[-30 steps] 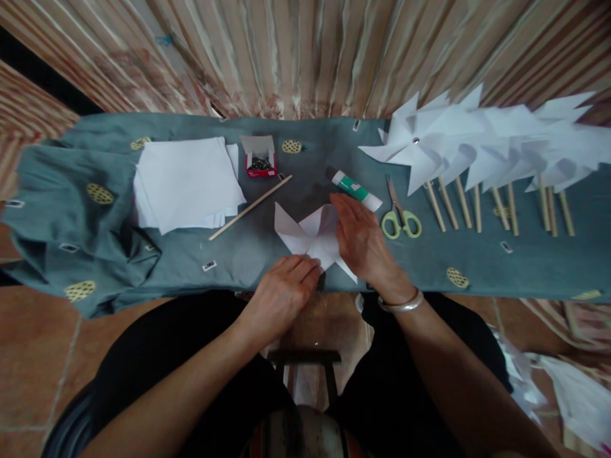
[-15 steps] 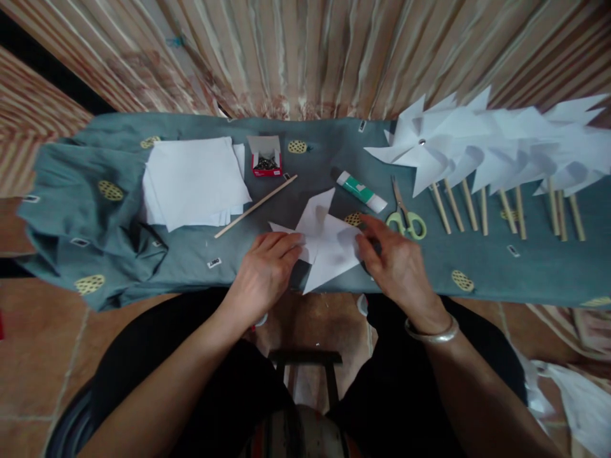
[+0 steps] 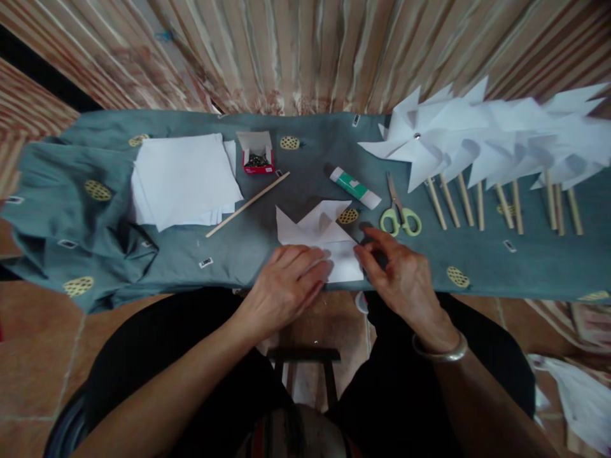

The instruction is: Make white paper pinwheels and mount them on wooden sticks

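A white paper pinwheel [image 3: 329,230], without a stick, lies at the front edge of the cloth-covered table between my hands. My left hand [image 3: 291,280] is closed at its lower left, fingers together over the paper. At its right edge, my right hand [image 3: 401,273] pinches the paper with thumb and index finger; a silver bracelet circles that wrist. Just beyond the pinwheel lie a wooden stick [image 3: 248,205], a green and white glue stick [image 3: 356,187] and green-handled scissors [image 3: 400,213].
A stack of white paper sheets [image 3: 188,181] lies at the left. Behind the stick stands an open red box [image 3: 258,162] of small metal pieces. Several finished pinwheels [image 3: 496,137] on sticks overlap at the right. The grey-green tablecloth [image 3: 534,267] is bunched at its left end.
The pinwheel has been turned and its near part now lies as a flat straight-edged panel. My left hand has moved right across it; my right hand stays at its right edge.
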The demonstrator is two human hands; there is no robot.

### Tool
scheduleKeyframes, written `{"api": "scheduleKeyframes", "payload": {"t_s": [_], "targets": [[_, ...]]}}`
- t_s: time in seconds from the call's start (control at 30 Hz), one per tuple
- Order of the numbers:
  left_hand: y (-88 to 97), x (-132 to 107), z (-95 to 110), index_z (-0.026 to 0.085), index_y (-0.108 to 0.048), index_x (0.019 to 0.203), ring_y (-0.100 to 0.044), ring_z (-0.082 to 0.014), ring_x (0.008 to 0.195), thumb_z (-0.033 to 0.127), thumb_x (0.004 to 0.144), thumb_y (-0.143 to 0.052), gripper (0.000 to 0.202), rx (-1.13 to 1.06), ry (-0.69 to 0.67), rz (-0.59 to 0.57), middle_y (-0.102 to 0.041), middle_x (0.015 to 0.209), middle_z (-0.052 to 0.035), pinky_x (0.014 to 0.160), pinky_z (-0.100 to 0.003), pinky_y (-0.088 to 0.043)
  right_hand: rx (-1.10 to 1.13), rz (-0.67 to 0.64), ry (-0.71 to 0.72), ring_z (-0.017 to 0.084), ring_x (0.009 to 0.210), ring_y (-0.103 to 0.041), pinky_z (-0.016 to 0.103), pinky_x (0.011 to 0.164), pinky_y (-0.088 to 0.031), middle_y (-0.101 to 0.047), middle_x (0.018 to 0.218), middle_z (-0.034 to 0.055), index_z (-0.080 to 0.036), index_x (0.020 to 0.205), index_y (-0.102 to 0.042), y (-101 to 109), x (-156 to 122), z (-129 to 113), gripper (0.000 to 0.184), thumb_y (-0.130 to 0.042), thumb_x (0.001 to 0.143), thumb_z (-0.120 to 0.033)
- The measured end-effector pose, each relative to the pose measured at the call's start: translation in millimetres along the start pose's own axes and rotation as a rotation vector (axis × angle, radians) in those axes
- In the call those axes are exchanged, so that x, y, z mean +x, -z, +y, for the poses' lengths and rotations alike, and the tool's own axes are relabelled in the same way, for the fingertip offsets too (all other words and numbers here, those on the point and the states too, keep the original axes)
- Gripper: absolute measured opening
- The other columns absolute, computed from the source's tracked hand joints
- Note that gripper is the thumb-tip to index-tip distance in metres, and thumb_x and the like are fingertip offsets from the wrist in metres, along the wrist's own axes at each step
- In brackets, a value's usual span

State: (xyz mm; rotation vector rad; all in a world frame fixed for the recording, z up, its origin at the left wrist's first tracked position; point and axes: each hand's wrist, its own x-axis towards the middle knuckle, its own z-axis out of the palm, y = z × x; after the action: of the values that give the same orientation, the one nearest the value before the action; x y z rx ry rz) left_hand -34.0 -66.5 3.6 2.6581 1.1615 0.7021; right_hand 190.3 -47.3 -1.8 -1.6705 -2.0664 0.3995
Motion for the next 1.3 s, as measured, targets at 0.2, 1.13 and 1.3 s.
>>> {"api": "scheduleKeyframes", "payload": {"t_s": [0.2,1.13,1.3], "targets": [[-12.1,-2.4,8.1,0.013,-0.063,0.104,-0.062,-0.0212,0.091,0.017,0.092,-0.056,0.014,0.036,0.000,-0.084,-0.069,0.104,-0.0092,0.076,-0.035,-0.053,0.128,0.079,0.154,0.026,0.114,-0.064,0.047,0.099,-0.050,-0.069,0.122,0.0103,-0.021,0.117,-0.066,4.6,1.5,-4.9,0.027,-0.052,0.094,-0.027],[6.6,-8.5,5.3,0.012,-0.067,0.097,-0.065,-0.0199,0.086,0.018,0.092,-0.056,0.013,-0.005,0.034,-0.039,-0.071,0.095,-0.0088,0.075,-0.033,-0.058,0.234,-0.071,0.287,0.029,0.132,-0.051,0.054,0.109,-0.044,-0.051,0.145,0.0097,-0.021,0.109,-0.070,6.1,0.7,1.1,0.033,-0.047,0.089,-0.009],[26.5,-8.9,-18.3,0.013,-0.068,0.094,-0.066,-0.0172,0.083,0.021,0.092,-0.057,0.014,-0.052,0.193,0.072,-0.071,0.093,-0.0079,0.075,-0.030,-0.056,0.234,-0.041,0.266,0.028,0.129,-0.054,0.052,0.107,-0.046,-0.055,0.142,0.0090,-0.022,0.106,-0.070,5.6,0.1,3.8,0.032,-0.046,0.089,-0.010]]}}
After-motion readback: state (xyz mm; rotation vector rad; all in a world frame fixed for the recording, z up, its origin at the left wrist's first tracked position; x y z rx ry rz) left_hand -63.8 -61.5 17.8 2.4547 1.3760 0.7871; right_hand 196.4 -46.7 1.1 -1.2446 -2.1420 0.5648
